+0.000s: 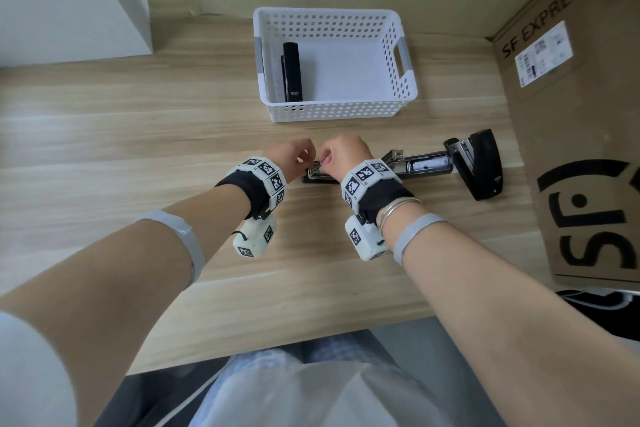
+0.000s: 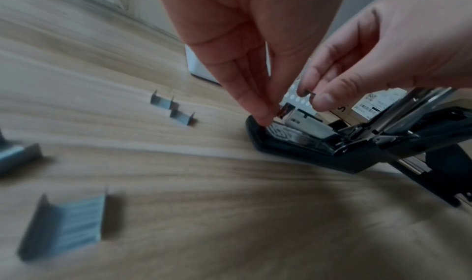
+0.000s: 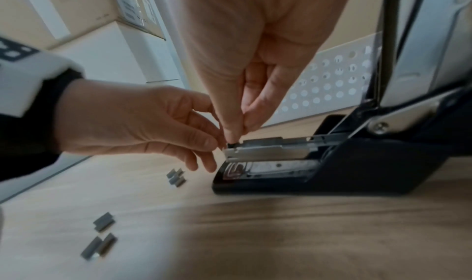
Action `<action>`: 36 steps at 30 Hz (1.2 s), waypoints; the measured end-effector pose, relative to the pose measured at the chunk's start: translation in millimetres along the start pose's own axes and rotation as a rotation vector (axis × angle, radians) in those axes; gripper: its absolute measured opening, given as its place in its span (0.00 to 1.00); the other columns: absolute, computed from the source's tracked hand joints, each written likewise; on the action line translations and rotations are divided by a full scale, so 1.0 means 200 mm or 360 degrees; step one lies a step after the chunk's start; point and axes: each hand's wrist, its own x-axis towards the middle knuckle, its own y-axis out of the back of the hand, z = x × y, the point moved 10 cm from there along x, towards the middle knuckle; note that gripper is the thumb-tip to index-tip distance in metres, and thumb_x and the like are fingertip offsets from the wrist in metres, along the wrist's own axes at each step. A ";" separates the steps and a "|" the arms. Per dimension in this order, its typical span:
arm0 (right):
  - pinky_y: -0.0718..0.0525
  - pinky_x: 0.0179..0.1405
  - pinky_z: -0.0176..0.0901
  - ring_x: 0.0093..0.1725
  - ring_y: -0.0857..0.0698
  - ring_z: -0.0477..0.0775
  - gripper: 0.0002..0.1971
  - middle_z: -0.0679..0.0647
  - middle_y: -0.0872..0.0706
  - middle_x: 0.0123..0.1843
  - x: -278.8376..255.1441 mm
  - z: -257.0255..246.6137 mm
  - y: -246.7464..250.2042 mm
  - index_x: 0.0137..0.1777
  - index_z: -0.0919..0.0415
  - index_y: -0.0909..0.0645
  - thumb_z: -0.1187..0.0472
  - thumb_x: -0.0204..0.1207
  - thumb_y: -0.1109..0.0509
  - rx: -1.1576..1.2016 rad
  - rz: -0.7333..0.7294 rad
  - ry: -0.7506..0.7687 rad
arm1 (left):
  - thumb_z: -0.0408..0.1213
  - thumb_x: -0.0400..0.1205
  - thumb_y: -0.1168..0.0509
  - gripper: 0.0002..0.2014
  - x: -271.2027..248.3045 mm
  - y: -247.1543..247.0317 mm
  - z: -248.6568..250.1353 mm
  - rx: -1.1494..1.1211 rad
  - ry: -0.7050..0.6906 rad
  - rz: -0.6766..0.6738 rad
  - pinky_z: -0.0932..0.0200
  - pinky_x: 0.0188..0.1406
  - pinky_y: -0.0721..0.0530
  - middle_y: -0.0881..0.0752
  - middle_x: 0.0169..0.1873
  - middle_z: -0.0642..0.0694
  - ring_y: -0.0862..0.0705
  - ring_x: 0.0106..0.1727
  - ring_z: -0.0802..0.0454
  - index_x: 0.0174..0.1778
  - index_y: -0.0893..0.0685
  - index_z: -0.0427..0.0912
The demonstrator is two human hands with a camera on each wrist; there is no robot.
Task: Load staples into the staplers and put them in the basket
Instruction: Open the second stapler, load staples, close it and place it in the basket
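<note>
A black stapler [image 1: 479, 166] lies open on the wooden table, its lid swung to the right and its metal magazine [image 3: 268, 150] bared. My right hand [image 3: 235, 137] pinches a small piece of staples [image 2: 309, 92] just above the magazine's front end. My left hand [image 2: 265, 116] has its fingertips pinched on that same front tip of the stapler [image 2: 319, 149]. Both hands [image 1: 317, 158] meet there in the head view. Behind them stands the white perforated basket [image 1: 332, 107] with a second black stapler [image 1: 292, 71] lying along its left wall.
Several loose staple strips [image 2: 63, 223] [image 3: 102, 221] lie on the table left of the open stapler. A large cardboard box [image 1: 571, 114] stands on the right, a white box [image 1: 69, 0] at the back left. The table's near edge [image 1: 277, 347] runs by my lap.
</note>
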 end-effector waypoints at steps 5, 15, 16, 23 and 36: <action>0.17 0.58 0.42 0.59 0.14 0.58 0.10 0.55 0.10 0.57 -0.02 -0.02 -0.02 0.54 0.58 0.12 0.66 0.76 0.32 -0.0086 0.0011 -0.0005 | 0.26 0.77 0.40 0.09 -0.01 -0.02 -0.02 0.0030 0.0054 0.0019 0.51 0.54 0.17 0.11 0.53 0.38 0.13 0.52 0.40 0.51 0.19 0.35; 0.17 0.55 0.43 0.57 0.14 0.60 0.12 0.57 0.10 0.55 0.01 -0.03 -0.06 0.53 0.58 0.11 0.67 0.76 0.33 -0.0114 -0.0003 -0.0024 | 0.22 0.73 0.36 0.14 0.00 -0.03 -0.06 -0.0007 0.0097 0.0011 0.55 0.54 0.18 0.12 0.57 0.42 0.14 0.53 0.42 0.53 0.18 0.37; 0.17 0.55 0.42 0.57 0.14 0.60 0.11 0.57 0.10 0.55 0.02 -0.02 -0.07 0.53 0.58 0.11 0.66 0.76 0.32 -0.0108 -0.0012 -0.0029 | 0.22 0.73 0.35 0.14 0.00 -0.03 -0.06 -0.0015 0.0100 0.0007 0.56 0.54 0.18 0.12 0.57 0.42 0.14 0.53 0.42 0.53 0.18 0.37; 0.15 0.58 0.42 0.57 0.12 0.58 0.08 0.58 0.09 0.54 0.06 0.01 -0.10 0.51 0.60 0.11 0.64 0.73 0.26 -0.0044 -0.0089 -0.0076 | 0.22 0.73 0.37 0.13 0.01 -0.03 -0.07 -0.0058 0.0108 -0.0003 0.56 0.55 0.18 0.12 0.56 0.42 0.19 0.44 0.50 0.52 0.18 0.37; 0.17 0.59 0.47 0.59 0.14 0.60 0.14 0.58 0.12 0.60 0.06 0.13 0.12 0.57 0.58 0.14 0.68 0.80 0.39 -0.0094 0.0089 -0.0220 | 0.23 0.73 0.36 0.17 0.01 -0.05 -0.02 0.0033 -0.0014 -0.0054 0.57 0.50 0.20 0.16 0.59 0.39 0.18 0.44 0.45 0.58 0.20 0.36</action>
